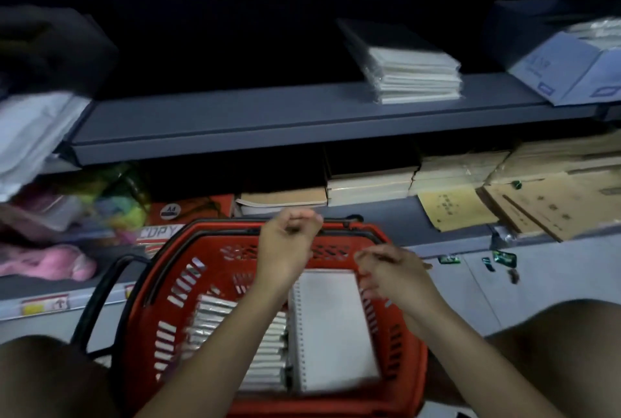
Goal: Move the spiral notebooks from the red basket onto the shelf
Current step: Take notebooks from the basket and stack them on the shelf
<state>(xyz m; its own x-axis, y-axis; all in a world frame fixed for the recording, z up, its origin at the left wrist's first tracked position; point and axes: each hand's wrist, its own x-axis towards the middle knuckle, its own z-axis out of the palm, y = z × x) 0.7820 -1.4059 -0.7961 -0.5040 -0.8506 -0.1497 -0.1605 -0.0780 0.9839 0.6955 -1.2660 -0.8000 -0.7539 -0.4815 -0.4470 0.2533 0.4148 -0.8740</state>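
Note:
A red basket (174, 286) stands on the floor between my knees. Inside it a white spiral notebook (336, 330) lies flat on the right, with a row of wrapped notebooks (215, 320) on edge to its left. My left hand (285, 249) hovers above the basket's far rim, fingers loosely curled, holding nothing. My right hand (393, 273) is blurred over the basket's right rim, also without anything in it. On the grey shelf (235, 118) above lies a stack of wrapped notebooks (413, 74).
A blue-white box (571, 71) sits at the shelf's right end and white packets (30, 128) at its left. The lower shelf holds brown envelopes (544, 199), stacked books (366, 185), a red paper pack (191, 209) and colourful soft items (67, 216). Small wrappers (500, 259) lie on the floor.

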